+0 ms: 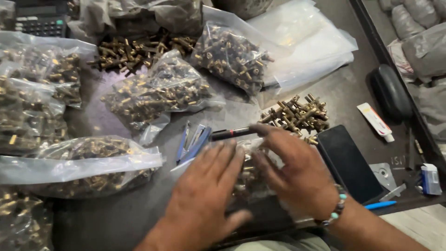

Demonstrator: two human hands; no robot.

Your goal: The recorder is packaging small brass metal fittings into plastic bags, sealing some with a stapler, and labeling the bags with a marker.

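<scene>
Both hands press flat on a clear bag of brass fittings (248, 174) at the near middle of the surface (116, 218). The left hand (204, 195) lies open, fingers spread. The right hand (297, 169) also pinches a dark marker (231, 134). A blue stapler (193, 142) lies just left.
</scene>
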